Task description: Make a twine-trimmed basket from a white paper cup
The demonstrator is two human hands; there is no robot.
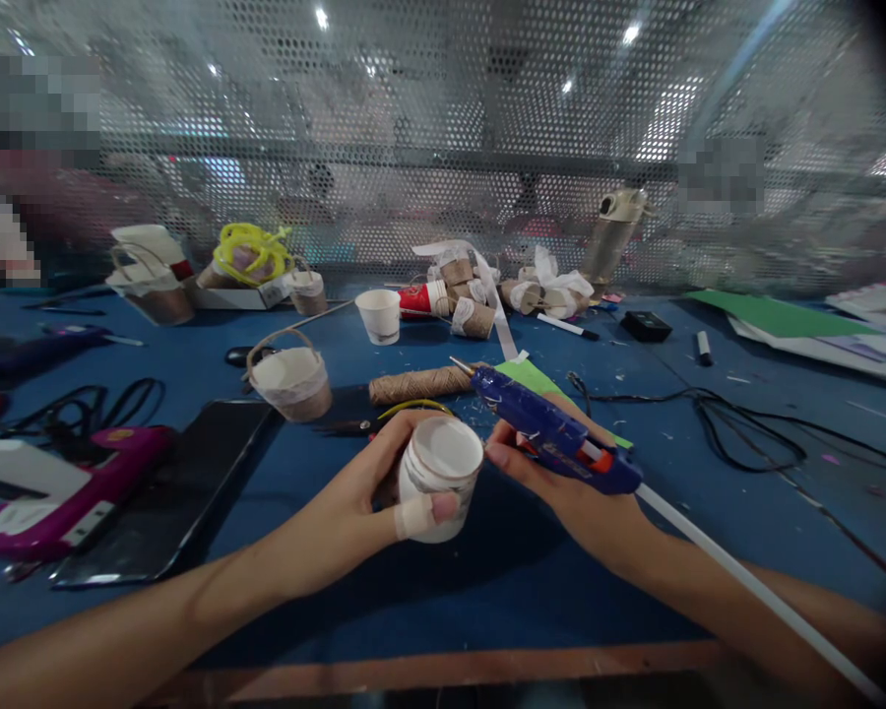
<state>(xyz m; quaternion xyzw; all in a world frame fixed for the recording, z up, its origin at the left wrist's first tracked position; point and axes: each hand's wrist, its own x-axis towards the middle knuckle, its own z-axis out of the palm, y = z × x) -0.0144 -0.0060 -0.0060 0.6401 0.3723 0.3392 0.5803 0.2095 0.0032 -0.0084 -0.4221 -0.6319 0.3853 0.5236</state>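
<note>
My left hand (391,492) is wrapped round a white paper cup (447,463), its open top tilted toward me; a pale strip of tape or bandage covers the thumb. In my right hand (546,483) is a blue hot glue gun (553,428), with its metal nozzle pointing left above the table and a long white glue stick (745,581) sticking out of its back. The nozzle is beyond the cup's rim and apart from it. Behind my left hand lie scissors (354,427), partly hidden, and a roll of brown twine (417,384).
A small twine-wrapped basket (293,382) with a handle stands left of the cup. A black phone (169,492) lies at the left. Farther back are a white paper cup (379,317), red cups (422,299) and several wrapped cups. A black cable (716,414) trails at the right.
</note>
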